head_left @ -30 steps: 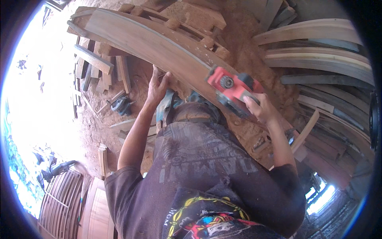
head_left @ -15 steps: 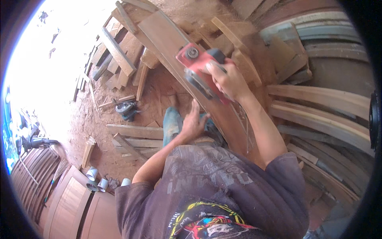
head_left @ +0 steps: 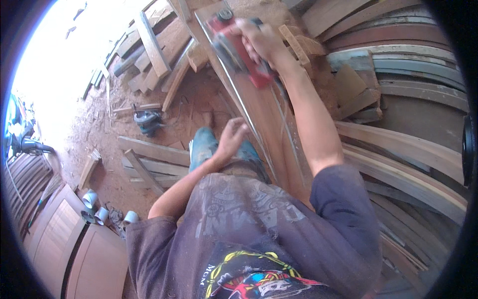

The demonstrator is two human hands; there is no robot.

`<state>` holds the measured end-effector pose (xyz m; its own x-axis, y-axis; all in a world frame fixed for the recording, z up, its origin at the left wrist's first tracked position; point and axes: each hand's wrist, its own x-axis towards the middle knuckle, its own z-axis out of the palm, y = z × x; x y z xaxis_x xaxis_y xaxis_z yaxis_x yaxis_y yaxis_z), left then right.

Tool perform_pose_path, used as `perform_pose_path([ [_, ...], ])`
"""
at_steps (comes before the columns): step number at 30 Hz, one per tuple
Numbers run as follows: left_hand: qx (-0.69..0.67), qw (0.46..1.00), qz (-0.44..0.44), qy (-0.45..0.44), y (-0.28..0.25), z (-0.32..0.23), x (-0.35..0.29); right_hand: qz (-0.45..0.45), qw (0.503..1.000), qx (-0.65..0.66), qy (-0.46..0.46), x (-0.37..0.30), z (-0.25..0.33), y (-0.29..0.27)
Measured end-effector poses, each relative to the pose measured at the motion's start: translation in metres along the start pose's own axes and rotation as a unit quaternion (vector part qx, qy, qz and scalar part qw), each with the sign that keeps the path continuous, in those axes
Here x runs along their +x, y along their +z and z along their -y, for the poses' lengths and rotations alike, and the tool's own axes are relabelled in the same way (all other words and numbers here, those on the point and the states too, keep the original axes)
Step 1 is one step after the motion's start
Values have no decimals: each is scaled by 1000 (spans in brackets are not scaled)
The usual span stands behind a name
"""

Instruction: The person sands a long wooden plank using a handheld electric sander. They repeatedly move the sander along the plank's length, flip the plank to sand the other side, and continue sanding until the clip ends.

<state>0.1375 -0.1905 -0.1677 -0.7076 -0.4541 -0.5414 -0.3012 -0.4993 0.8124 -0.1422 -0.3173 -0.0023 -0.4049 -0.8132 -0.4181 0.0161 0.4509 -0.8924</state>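
Note:
A red electric hand planer (head_left: 245, 59) rests on the far part of a long brown wooden board (head_left: 271, 129) that runs away from my body. My right hand (head_left: 261, 44) is wrapped round the planer's handle, slightly blurred, with that arm stretched forward. A dark cord trails from the planer's near end by my wrist. Left of the board, above my knees, my left hand (head_left: 233, 138) is raised with loosely bent fingers and nothing in them. It looks slightly apart from the board's bright left edge. The planer's underside is hidden.
Scrap wood pieces (head_left: 152, 47) lie heaped at the far left. A dark teal power tool (head_left: 147, 121) sits on the dusty floor beside stacked offcuts (head_left: 157, 152). Long planks (head_left: 403, 149) line the right side. Wooden panels (head_left: 97, 264) and several pale cups (head_left: 101, 214) are at lower left.
My right hand has pushed the planer farther away along the board. My left hand has drawn back from the board's edge. The view has shifted a little.

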Motion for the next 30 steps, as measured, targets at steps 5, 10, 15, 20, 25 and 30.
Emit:
perform_pose_path([
  [5,-197,976,30,-89,2,0,6,-75,991,-101,-51,-225,-96,-10],
  [10,-225,963,48,-141,-3,-5,6,-104,975,-86,174,-441,-164,-22],
  [15,-267,947,95,-148,-9,10,14,-115,976,-81,169,-414,-149,-15],
  [20,-213,958,117,-154,-6,-4,11,-101,987,-21,119,-290,-118,-3],
  [25,-169,970,121,-127,-15,1,5,-74,990,-11,117,-122,-44,17],
  [30,-63,978,142,-137,-14,-34,2,26,1000,-16,2,83,42,9],
])
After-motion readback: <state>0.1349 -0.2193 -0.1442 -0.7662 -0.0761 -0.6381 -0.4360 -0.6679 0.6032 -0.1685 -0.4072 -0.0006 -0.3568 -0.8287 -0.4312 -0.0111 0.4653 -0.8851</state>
